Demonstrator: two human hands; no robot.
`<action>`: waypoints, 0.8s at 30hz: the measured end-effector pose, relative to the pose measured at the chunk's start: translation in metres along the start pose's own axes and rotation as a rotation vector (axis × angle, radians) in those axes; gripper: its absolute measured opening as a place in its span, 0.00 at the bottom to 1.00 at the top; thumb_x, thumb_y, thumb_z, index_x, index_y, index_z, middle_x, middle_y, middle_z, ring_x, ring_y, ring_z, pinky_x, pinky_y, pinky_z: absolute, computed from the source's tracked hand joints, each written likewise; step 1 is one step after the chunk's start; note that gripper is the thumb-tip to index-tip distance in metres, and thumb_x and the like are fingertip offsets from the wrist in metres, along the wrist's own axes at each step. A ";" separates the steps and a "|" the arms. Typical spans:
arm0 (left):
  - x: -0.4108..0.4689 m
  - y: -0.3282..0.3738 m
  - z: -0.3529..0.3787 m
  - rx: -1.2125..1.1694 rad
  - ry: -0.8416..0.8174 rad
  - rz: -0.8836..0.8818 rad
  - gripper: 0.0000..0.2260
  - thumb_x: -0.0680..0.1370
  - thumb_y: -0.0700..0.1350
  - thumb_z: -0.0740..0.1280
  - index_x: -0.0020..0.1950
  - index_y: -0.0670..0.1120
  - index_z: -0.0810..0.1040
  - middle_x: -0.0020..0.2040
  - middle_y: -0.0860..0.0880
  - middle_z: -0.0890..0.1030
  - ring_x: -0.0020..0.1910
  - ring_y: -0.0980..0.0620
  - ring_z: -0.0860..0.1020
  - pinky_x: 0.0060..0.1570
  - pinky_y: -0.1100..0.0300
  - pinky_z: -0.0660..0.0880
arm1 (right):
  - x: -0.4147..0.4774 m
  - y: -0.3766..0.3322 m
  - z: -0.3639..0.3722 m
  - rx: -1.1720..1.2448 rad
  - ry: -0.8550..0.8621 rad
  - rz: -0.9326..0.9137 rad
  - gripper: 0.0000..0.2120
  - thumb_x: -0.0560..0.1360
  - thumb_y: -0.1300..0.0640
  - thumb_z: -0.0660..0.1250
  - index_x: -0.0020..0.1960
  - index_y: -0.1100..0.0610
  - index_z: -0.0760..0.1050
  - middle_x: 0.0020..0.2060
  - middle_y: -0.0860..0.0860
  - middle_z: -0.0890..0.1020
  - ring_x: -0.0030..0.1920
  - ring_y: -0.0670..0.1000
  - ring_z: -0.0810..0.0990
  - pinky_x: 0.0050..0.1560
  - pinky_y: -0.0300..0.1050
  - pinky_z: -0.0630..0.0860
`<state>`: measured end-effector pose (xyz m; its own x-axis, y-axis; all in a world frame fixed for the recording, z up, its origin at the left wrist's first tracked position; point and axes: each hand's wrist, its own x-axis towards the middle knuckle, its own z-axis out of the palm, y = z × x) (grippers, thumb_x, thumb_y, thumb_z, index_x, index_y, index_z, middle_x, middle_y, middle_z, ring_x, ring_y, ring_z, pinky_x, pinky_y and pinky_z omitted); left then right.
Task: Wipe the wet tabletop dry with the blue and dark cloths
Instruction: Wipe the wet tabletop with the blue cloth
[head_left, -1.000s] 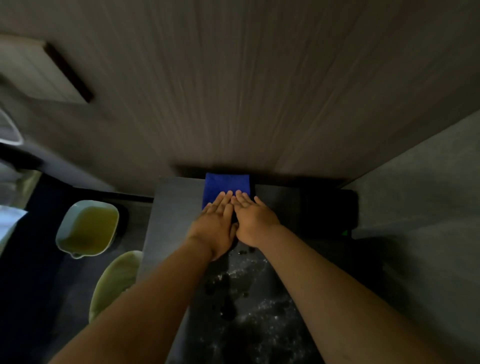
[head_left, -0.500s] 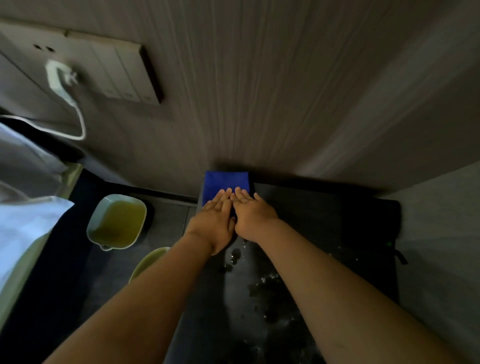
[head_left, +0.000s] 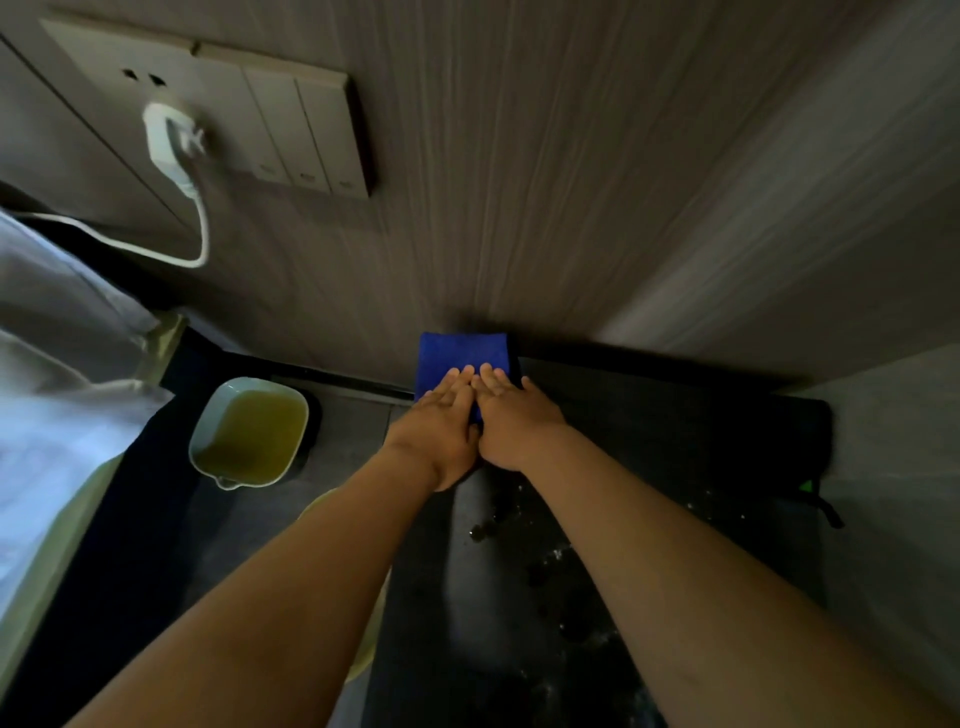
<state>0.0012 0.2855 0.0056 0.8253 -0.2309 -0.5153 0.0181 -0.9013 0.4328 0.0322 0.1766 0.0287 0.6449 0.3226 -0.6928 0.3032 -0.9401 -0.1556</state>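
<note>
A folded blue cloth (head_left: 461, 352) lies at the far edge of the dark tabletop (head_left: 483, 597), right against the wood-grain wall. My left hand (head_left: 441, 431) and my right hand (head_left: 514, 421) rest side by side, flat, on the cloth's near half, fingers straight and pointing at the wall. Water drops (head_left: 498, 519) and smears glisten on the tabletop between and under my forearms. A dark shape with a small green tag (head_left: 753, 436) lies at the table's far right; I cannot tell whether it is the dark cloth.
A pale basin of yellowish liquid (head_left: 249, 434) stands on the floor left of the table, and a yellow-green rim (head_left: 319, 506) shows beside my left forearm. On the wall are a switch panel (head_left: 306, 119) and a white plug (head_left: 171, 140) with its cable. White bedding (head_left: 52, 415) fills the left.
The view has swung up and left, bringing the switch panel and plug into sight. Both hands stay flat on the blue cloth at the wall end of the table.
</note>
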 end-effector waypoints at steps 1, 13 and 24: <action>0.000 0.000 0.001 -0.004 0.002 0.001 0.29 0.83 0.51 0.53 0.78 0.46 0.40 0.80 0.48 0.43 0.78 0.54 0.42 0.73 0.60 0.42 | 0.001 0.000 0.000 -0.005 0.001 0.004 0.34 0.81 0.52 0.57 0.79 0.56 0.40 0.79 0.53 0.42 0.78 0.51 0.42 0.77 0.52 0.42; -0.031 0.000 0.020 -0.008 -0.010 -0.017 0.34 0.81 0.51 0.58 0.78 0.46 0.40 0.79 0.49 0.42 0.78 0.54 0.42 0.75 0.58 0.43 | -0.021 -0.014 0.025 -0.012 0.013 0.011 0.37 0.80 0.53 0.60 0.79 0.56 0.40 0.79 0.52 0.42 0.78 0.51 0.41 0.77 0.53 0.42; -0.050 -0.002 0.036 0.010 -0.014 -0.003 0.36 0.79 0.53 0.61 0.78 0.48 0.40 0.79 0.50 0.43 0.77 0.55 0.41 0.75 0.58 0.43 | -0.033 -0.021 0.045 -0.086 -0.044 0.037 0.40 0.79 0.51 0.61 0.79 0.57 0.38 0.78 0.53 0.40 0.78 0.52 0.40 0.77 0.57 0.41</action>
<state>-0.0609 0.2852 0.0039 0.8173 -0.2329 -0.5271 0.0153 -0.9056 0.4238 -0.0270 0.1807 0.0237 0.6260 0.2805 -0.7277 0.3398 -0.9379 -0.0692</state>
